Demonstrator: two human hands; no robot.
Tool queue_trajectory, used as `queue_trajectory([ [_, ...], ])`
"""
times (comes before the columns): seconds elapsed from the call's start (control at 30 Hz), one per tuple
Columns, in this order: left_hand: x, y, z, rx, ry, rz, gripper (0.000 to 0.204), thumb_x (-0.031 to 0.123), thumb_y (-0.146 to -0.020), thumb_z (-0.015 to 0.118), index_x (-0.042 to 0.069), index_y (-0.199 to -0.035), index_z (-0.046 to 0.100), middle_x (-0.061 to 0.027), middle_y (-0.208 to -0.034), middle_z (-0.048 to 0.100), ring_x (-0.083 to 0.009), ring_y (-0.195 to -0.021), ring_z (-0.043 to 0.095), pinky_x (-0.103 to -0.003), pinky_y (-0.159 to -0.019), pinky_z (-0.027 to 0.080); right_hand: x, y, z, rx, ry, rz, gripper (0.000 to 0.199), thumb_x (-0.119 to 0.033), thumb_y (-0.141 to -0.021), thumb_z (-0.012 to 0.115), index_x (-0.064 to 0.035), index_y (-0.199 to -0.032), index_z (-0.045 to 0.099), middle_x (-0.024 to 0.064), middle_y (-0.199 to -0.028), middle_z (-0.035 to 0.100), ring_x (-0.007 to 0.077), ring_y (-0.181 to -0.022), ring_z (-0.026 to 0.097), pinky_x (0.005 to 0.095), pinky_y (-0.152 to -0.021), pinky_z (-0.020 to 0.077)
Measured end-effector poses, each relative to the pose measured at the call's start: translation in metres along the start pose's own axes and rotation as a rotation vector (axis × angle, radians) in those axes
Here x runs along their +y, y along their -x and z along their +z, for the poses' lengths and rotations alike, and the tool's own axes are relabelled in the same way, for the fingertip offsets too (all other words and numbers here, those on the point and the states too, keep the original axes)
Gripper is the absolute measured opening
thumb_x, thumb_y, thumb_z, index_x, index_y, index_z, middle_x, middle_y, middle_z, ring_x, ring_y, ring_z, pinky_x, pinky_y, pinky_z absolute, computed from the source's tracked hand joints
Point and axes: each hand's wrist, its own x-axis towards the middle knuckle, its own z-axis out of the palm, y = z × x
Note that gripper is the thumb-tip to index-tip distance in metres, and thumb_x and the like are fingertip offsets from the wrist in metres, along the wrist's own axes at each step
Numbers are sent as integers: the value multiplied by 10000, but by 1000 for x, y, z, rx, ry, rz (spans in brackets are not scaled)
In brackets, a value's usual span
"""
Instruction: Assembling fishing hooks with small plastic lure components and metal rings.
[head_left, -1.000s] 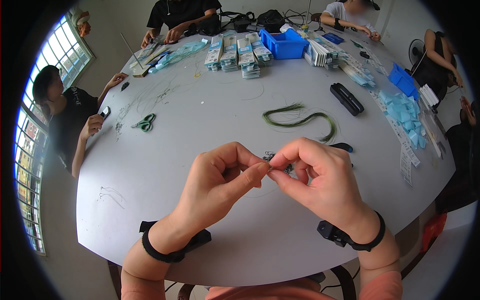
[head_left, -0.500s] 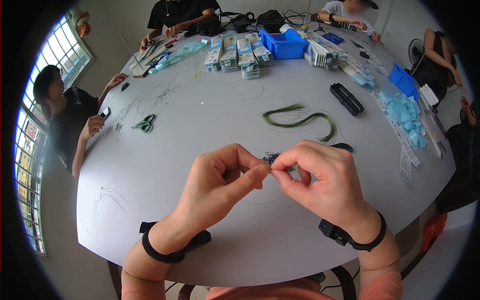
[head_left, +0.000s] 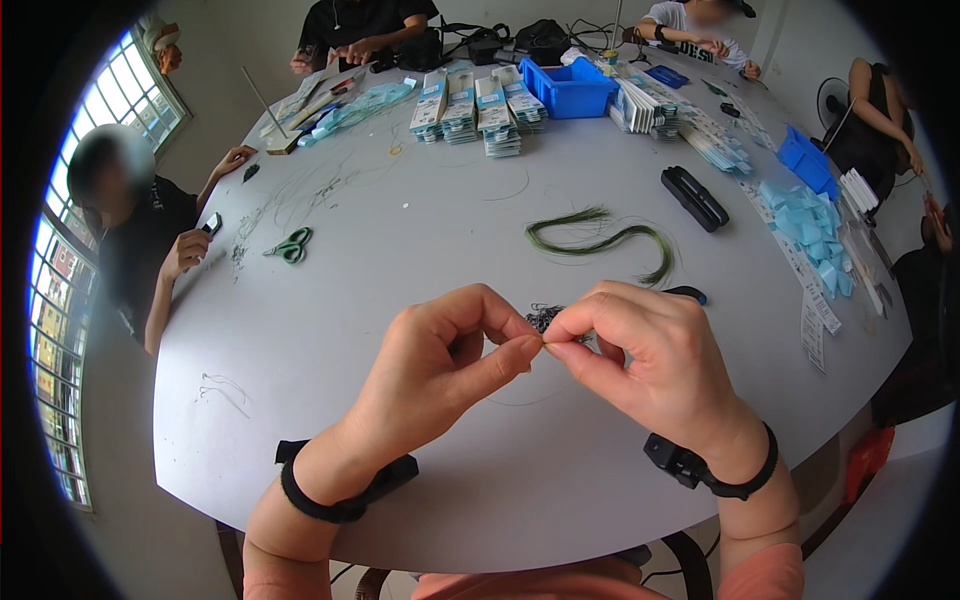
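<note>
My left hand (head_left: 455, 360) and my right hand (head_left: 645, 355) meet fingertip to fingertip above the near part of the table. Thumb and forefinger of each are pinched together. What sits between them is too small to make out. A fine line (head_left: 520, 404) curves just below the fingers. Right behind the fingertips lies a heap of small dark metal hooks (head_left: 542, 316), partly covered by my right hand. Farther off, a bundle of green fishing line (head_left: 600, 240) lies in an S shape. A dark-handled tool (head_left: 686, 294) shows beside my right knuckles.
Several tied hooks with lines (head_left: 222, 392) lie at the left. Green-handled scissors (head_left: 290, 246) and a black case (head_left: 694, 198) rest farther back. Stacked packets (head_left: 495, 118), a blue bin (head_left: 567, 90) and light-blue scraps (head_left: 808, 230) line the far side. Other people sit around the table.
My pinched fingertips have shifted very slightly to the right and stay together. At the far left, the person across the table has moved a hand back from the tools.
</note>
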Motion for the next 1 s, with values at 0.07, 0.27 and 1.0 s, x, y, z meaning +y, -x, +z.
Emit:
queue_trajectory([
  [0.07, -1, -1, 0, -4, -16, 2, 156, 151, -989, 700, 8, -987, 637, 0, -861, 660, -32, -789, 585, -194, -713, 472, 1, 0, 0, -3, 2, -12, 166, 34, -783, 781, -52, -889, 686, 36, -781, 669, 132, -549, 555, 268, -494, 411],
  [0.27, -1, 0, 2, -4, -58, -25, 154, 149, -999, 682, 13, -976, 614, 26, -836, 616, -12, -745, 524, -179, -662, 418, 0, -1, -3, -42, -79, 83, 111, -12, -818, 755, -39, -890, 675, 77, -789, 687, 213, -635, 656, 300, -559, 496],
  [1.0, 4, 2, 3, 43, 35, -13, 175, 153, -990, 700, -15, -998, 650, -39, -896, 684, -79, -854, 645, -223, -764, 510, 2, -5, -11, -106, -514, 408, 66, -55, -942, 709, 4, -959, 683, 28, -840, 697, 96, -721, 675, 242, -597, 526],
])
